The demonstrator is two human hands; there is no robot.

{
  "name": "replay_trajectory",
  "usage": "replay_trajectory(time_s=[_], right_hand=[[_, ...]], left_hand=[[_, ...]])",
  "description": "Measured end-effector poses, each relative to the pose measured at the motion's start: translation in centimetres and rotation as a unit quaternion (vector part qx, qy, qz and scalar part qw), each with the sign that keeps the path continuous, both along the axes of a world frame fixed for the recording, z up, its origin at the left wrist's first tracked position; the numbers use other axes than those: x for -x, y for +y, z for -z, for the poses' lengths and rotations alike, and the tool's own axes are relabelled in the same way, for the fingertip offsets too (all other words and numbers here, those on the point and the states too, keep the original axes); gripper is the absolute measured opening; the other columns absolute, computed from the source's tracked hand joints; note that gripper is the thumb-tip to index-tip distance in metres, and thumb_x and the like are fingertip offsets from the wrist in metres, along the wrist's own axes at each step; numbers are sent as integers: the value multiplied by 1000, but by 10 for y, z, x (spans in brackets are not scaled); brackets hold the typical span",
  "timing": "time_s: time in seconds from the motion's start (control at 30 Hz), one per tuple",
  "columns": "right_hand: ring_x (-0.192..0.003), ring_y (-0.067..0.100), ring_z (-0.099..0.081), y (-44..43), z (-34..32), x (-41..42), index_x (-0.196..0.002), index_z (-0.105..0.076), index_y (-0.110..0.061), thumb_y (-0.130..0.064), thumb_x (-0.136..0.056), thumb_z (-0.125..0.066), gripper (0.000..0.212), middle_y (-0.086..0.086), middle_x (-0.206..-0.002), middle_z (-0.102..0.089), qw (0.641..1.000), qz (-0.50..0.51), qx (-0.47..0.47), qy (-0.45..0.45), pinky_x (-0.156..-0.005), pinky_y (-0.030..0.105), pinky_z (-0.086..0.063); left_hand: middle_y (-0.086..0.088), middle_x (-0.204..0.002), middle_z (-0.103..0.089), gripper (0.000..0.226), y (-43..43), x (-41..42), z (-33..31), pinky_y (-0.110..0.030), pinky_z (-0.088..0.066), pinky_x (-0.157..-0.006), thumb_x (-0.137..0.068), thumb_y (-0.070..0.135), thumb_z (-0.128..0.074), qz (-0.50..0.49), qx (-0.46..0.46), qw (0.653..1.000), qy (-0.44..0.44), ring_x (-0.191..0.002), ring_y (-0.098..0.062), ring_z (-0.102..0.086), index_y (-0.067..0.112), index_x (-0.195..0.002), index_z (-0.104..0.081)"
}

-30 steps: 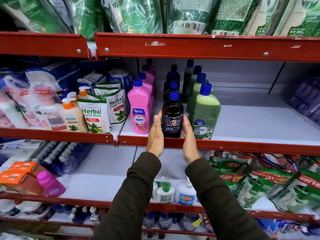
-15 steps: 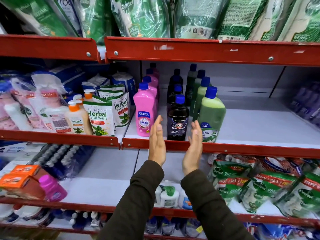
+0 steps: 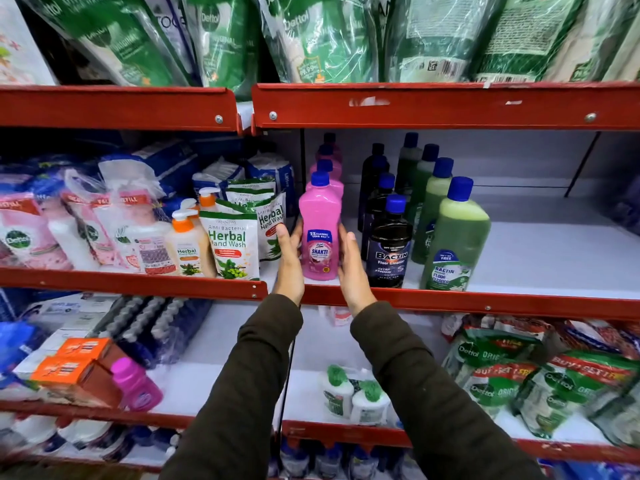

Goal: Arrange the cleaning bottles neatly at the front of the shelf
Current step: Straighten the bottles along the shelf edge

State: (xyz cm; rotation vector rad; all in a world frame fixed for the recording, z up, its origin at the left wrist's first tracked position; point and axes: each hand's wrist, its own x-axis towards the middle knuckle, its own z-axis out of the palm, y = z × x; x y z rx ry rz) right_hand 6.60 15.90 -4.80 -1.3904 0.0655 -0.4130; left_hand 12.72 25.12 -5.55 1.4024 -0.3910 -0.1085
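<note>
My left hand [image 3: 289, 268] and right hand [image 3: 353, 271] flank the pink bottle [image 3: 320, 233], fingers straight and flat against its sides. It stands upright at the shelf [image 3: 485, 303] lip, label forward, blue cap on. The black bottle [image 3: 389, 251] and green bottle [image 3: 453, 247] appear fronted. Judged nearly done: the rear bottles [image 3: 431, 157] trail back loosely.

pink bottle [image 3: 320, 233]: smooth glossy plastic | shelf rail [image 3: 450, 301]: glossy red painted metal | green pouches [image 3: 311, 36]: shiny crinkled film | sleeve [image 3: 249, 375]: matt cloth
</note>
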Motion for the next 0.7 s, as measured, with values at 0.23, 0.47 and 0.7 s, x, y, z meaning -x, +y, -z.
replay_trajectory(time_s=[0.23, 0.47, 0.7], right_hand=[[-93, -26, -61, -2, 4, 18, -139, -40, -49, -46, -107, -22, 37, -42, -109, -60, 999, 8, 51, 15, -72, -2, -47], [-111, -14, -56, 2, 16, 20, -137, -41, -55, -53, -104, -25, 37, -22, -126, -57, 994, 37, 100, 11, -81, 1, -48], [-110, -24, -55, 4, 16, 21, -115, -45, -78, -64, -94, -33, 28, -51, -113, -54, 994, 44, 96, -2, -90, 8, -45]], left_hand=[[20, -120, -61, 83, 14, 15, 10, 3, -47, -68, -87, 75, -10, -28, -8, 999, -21, -96, 18, -63, 33, -149, -44], [24, -116, -63, 78, 19, 23, 13, 1, -48, -71, -89, 72, -15, -37, -3, 998, -46, -97, 21, -64, 32, -147, -47], [12, -124, -65, 68, 18, 24, 14, -6, -54, -79, -95, 67, -16, -44, -4, 998, -36, -101, 16, -66, 35, -148, -45]])
